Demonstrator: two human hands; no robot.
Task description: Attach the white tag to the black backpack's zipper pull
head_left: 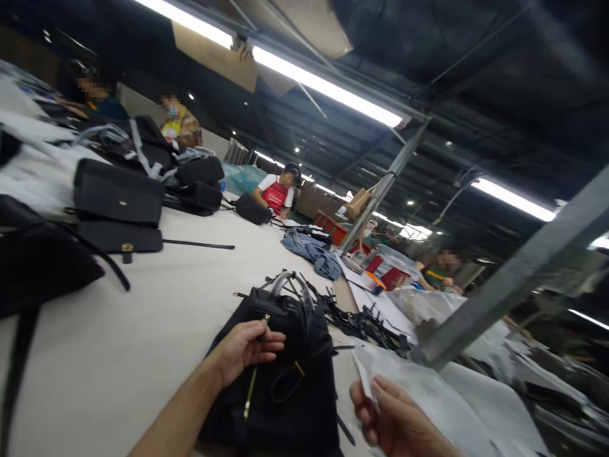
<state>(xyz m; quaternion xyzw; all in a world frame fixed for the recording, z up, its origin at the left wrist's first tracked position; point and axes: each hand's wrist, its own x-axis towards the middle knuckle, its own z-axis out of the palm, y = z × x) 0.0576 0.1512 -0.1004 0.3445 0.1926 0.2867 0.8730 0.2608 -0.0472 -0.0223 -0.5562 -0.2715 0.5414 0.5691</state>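
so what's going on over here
A person's left hand is at a gold zip pull on a black bag on the pale table. Their right hand grips something thin and white beside it. More black bags lie to the left, and someone in a red apron is farther back.

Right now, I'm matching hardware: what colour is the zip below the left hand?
Gold zip, in the head view.

Bright tube lights (328, 87) glare (dark ceiling (480, 70)); edges blur.

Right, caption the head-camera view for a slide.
Left hand at the gold zip pull of a soft black bag, right hand gripping a thin white sheet.
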